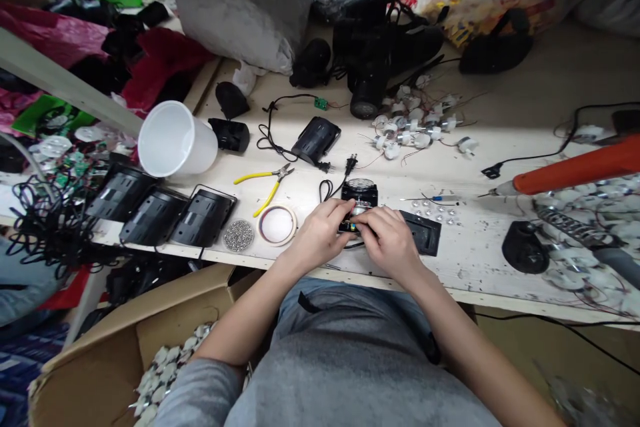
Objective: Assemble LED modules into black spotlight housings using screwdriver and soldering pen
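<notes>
At the table's front edge, a small black plastic housing lies between my hands, its round clear lens facing up at the far end. My left hand grips its left side, thumb and fingers closed. From the right, my right hand reaches in with fingers pinched at the parts inside; small details there are hidden. A black cord with a plug lies just behind the housing. Beside my right hand is a flat black cover, and several small clear pieces lie beyond it.
Left of my hands are a tape roll, a dish of screws, yellow-handled cutters, black housings and a white bucket. A red-handled soldering iron juts in from the right. White motors lie behind; a carton stands below.
</notes>
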Motion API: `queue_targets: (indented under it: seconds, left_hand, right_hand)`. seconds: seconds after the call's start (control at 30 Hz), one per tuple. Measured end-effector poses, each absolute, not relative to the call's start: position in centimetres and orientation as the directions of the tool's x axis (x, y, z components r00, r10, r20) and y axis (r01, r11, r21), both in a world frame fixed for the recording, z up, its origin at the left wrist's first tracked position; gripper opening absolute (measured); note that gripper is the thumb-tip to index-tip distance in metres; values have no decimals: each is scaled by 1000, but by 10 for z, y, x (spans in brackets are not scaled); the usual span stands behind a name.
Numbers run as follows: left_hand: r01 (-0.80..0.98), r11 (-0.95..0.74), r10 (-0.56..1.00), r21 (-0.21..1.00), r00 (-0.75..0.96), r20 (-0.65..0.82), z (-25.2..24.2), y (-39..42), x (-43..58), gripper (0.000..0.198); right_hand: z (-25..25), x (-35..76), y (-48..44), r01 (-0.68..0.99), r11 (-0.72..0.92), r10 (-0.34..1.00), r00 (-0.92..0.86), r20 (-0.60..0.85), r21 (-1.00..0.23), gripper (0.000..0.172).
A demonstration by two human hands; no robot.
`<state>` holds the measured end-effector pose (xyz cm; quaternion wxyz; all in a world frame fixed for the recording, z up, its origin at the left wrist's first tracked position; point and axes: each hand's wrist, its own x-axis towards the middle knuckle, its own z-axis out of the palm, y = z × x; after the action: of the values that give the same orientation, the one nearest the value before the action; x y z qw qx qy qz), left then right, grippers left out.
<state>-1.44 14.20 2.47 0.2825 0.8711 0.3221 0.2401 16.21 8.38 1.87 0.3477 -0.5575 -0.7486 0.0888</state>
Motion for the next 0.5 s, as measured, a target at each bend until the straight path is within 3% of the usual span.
queue_targets:
  seconds: [0.23,0.4,0.5]
  left_hand:
    - [414,-645,693,643,671,262,23,143,-14,51]
    - [393,-659,671,641,692,267,25,141,-18,50]
    - [371,-675,634,638,734,244,29,141,-24,37]
  right_hand:
    - [17,167,79,792,387,890,-188,415,-472,20]
    - [14,169,74,772,387,892,-175,416,-505,29]
    - [13,170,74,773,398,887,-187,422,-494,32]
